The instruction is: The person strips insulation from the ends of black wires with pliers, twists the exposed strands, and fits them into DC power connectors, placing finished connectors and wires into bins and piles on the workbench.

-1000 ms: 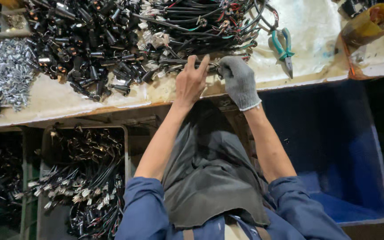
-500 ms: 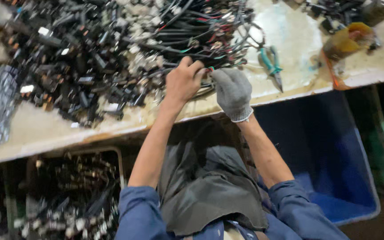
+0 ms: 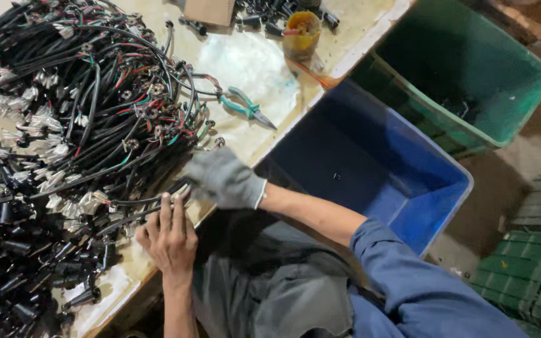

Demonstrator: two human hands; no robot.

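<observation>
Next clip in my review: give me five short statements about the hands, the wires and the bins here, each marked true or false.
1. The right hand wears a grey glove. True.
2. The left hand is gloved too. False: it is bare.
3. Both hands rest on black cables at the near edge of the wire pile. True.
4. The teal-handled pliers are held in the right hand. False: they lie on the table, apart from both hands.
5. The blue bin is packed full of cables. False: it looks almost empty, with only a tiny dark piece on its floor.
</observation>
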